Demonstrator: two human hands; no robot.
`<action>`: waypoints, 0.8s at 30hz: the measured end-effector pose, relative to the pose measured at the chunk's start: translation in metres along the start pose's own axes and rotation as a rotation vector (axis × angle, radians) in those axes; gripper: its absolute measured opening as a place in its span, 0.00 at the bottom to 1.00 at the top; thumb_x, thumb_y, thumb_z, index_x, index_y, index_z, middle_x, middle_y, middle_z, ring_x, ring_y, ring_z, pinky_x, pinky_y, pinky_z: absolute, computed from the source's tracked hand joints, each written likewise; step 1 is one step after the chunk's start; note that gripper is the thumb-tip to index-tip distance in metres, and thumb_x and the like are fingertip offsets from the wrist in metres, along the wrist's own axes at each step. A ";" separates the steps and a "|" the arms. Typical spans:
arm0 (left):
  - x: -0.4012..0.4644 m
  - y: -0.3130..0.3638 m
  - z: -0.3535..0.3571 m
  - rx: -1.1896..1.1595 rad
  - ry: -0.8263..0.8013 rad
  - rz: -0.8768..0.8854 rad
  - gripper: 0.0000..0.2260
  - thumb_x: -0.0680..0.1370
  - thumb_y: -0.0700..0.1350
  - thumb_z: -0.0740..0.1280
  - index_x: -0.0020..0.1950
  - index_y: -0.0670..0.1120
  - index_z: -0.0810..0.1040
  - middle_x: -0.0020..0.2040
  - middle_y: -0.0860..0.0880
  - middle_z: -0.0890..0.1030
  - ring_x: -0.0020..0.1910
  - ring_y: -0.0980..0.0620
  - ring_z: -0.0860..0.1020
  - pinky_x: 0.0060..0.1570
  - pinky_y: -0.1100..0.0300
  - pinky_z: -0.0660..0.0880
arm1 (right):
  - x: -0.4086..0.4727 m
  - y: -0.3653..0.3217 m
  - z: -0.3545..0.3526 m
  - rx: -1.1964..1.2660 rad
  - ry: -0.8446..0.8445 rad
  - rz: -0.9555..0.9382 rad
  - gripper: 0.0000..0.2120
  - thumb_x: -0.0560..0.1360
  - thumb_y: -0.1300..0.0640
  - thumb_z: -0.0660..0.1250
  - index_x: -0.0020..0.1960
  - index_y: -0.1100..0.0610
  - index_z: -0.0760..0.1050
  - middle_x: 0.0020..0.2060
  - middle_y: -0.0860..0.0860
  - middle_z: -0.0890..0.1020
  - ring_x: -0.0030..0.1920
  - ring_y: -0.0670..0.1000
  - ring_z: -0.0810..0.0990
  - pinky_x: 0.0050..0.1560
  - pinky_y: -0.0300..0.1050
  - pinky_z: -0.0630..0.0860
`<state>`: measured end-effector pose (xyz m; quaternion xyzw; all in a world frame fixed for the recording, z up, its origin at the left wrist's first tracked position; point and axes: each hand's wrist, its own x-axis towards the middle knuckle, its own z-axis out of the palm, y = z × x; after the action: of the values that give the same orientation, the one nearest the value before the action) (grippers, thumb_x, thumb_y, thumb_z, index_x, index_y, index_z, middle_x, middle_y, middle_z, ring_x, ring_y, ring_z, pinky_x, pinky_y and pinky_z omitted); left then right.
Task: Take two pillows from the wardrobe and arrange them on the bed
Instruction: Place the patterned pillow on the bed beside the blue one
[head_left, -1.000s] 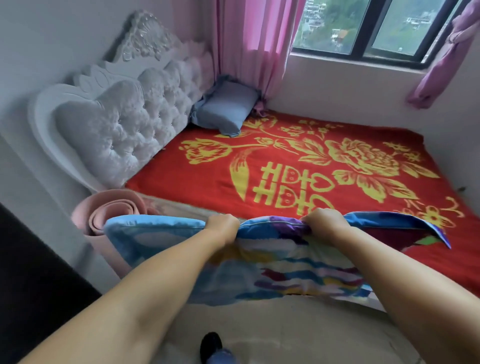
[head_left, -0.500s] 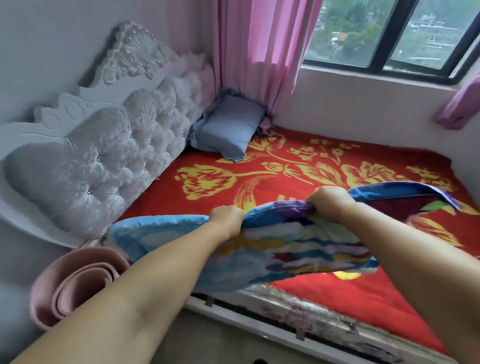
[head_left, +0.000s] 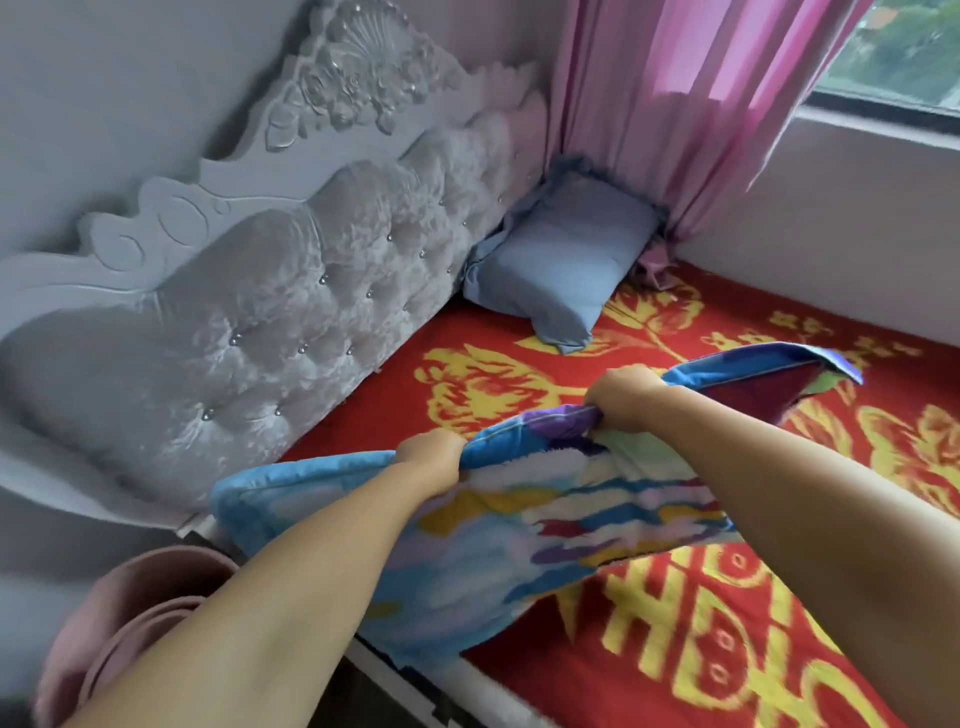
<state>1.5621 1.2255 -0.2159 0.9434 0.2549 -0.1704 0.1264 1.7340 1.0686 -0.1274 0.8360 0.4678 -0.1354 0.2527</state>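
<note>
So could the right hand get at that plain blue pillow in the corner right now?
Probably not yet: the right hand is clamped on the colourful pillow, and the blue pillow lies farther off across bare blanket.

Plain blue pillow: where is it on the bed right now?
The plain blue pillow lies in the far corner of the red and yellow bedspread, against the tufted white headboard and beside the pink curtain.

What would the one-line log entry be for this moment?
stage: placing second pillow | left hand and right hand: gripping colourful pillow over red blanket | blue pillow: lying by headboard
</note>
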 end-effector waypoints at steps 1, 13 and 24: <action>0.015 -0.011 0.000 -0.026 -0.008 -0.015 0.11 0.74 0.50 0.67 0.56 0.51 0.77 0.55 0.47 0.81 0.54 0.43 0.80 0.43 0.56 0.71 | 0.023 -0.001 -0.004 -0.002 -0.010 -0.013 0.14 0.76 0.49 0.62 0.58 0.52 0.79 0.56 0.52 0.81 0.56 0.56 0.80 0.45 0.45 0.70; 0.214 -0.142 0.029 -0.254 -0.286 0.101 0.16 0.73 0.52 0.66 0.58 0.47 0.75 0.54 0.44 0.81 0.53 0.44 0.79 0.48 0.54 0.73 | 0.257 -0.066 0.046 0.358 0.066 0.127 0.28 0.75 0.60 0.62 0.74 0.51 0.61 0.73 0.50 0.64 0.76 0.53 0.54 0.74 0.64 0.48; 0.308 -0.181 0.117 -0.062 -0.394 0.034 0.43 0.74 0.57 0.67 0.77 0.47 0.43 0.78 0.38 0.45 0.76 0.38 0.50 0.75 0.46 0.52 | 0.230 -0.194 0.226 1.231 0.000 0.802 0.35 0.77 0.60 0.63 0.78 0.56 0.50 0.78 0.57 0.52 0.77 0.56 0.55 0.73 0.51 0.60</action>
<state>1.6877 1.4741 -0.4688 0.8916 0.2146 -0.3414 0.2058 1.6920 1.1935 -0.4801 0.9334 -0.0347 -0.2710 -0.2325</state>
